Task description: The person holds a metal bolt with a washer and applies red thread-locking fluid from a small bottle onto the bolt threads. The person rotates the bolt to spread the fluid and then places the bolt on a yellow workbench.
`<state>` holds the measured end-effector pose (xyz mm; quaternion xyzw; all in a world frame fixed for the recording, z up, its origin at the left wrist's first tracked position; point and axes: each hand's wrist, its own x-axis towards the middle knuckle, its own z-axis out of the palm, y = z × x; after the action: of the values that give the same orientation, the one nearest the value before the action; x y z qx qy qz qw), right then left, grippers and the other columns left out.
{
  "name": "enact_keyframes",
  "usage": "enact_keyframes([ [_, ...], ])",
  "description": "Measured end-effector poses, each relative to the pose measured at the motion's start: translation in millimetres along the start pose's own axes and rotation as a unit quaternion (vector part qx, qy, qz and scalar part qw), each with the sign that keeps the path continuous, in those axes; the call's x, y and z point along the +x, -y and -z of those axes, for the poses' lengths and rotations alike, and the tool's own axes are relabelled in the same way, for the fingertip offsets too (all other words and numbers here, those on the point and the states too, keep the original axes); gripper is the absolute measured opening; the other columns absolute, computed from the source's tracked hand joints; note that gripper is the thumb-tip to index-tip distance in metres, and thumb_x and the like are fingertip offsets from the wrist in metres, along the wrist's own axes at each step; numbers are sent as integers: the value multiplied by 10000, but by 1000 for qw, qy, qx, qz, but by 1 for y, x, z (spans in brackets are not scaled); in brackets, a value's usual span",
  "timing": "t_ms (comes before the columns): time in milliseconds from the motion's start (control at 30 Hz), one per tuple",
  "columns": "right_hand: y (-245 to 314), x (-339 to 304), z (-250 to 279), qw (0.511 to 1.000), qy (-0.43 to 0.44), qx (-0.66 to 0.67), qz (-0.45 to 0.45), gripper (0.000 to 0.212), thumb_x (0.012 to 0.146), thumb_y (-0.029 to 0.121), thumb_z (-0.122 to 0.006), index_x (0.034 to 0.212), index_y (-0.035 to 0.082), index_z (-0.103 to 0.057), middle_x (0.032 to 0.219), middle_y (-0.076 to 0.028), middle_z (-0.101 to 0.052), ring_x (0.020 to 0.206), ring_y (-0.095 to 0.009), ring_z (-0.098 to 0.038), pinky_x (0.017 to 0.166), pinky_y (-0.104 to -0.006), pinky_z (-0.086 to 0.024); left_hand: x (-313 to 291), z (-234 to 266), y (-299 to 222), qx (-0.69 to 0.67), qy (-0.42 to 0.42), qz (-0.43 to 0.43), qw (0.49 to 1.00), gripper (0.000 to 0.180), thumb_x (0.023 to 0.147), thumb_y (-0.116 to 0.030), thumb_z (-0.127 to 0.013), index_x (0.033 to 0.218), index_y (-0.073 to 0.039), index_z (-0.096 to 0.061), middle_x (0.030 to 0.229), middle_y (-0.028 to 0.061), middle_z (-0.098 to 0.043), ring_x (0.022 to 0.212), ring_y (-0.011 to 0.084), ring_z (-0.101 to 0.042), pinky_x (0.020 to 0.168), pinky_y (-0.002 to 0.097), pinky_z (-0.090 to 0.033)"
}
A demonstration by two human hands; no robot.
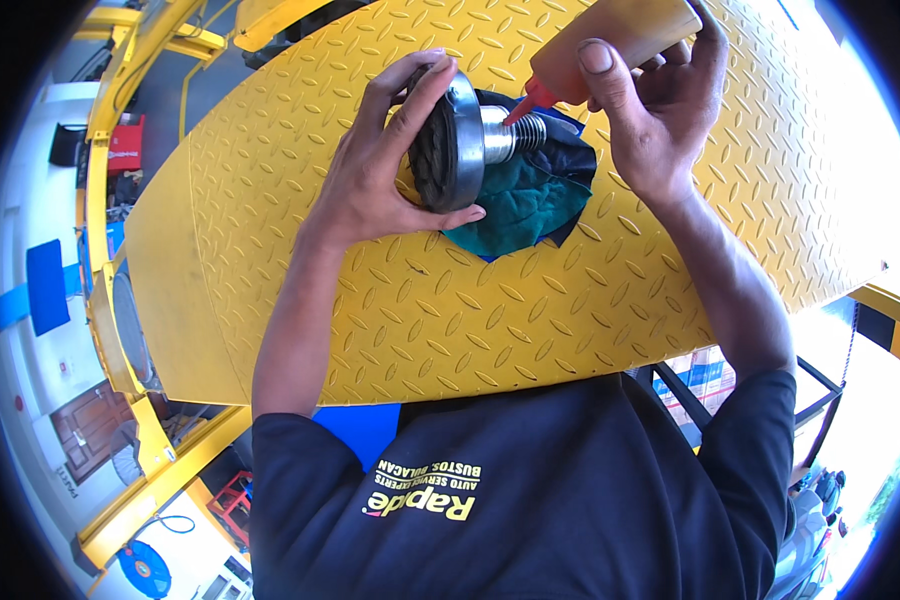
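Note:
My left hand grips a black round part by its rim, with the thumb below and the fingers over the top. From its right side sticks out a bright metal shaft with a threaded end. In my right hand is a squeeze bottle with brownish contents, tilted downward to the left. Its red nozzle points at the shaft, with the tip at or just over the metal beside the thread; contact is hard to tell. Beneath lies a dark green and blue cloth.
All this is above a yellow diamond-plate metal surface, whose near edge runs close to my body. Yellow metal frames stand at the left. A blue reel is at the lower left, and a red box is farther back.

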<state>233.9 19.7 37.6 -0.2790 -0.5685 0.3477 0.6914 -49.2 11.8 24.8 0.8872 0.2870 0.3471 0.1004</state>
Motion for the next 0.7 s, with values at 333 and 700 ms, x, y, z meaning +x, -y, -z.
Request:
enact_keyframes([
  [333, -7, 1, -1, 999, 6, 40, 26, 1003, 998, 255, -904, 1703, 25, -229, 1373, -213, -648, 1208, -269, -722, 967, -401, -647, 7, -6, -12, -21, -59, 35, 997, 1226, 639, -578, -1033, 1632, -65, -528, 1424, 173, -639, 1308, 358, -689, 1080, 493, -601],
  [700, -2, -1, 3, 1000, 15, 4, 9, 1006, 991, 271, -910, 1696, 23, -237, 1342, -203, -655, 1120, -256, -746, 898, -371, -666, 2, -13, -6, -40, -52, 105, 992, 1256, 678, -734, -968, 1632, -66, -499, 1368, 158, -665, 1206, 354, -735, 1002, 493, -619],
])
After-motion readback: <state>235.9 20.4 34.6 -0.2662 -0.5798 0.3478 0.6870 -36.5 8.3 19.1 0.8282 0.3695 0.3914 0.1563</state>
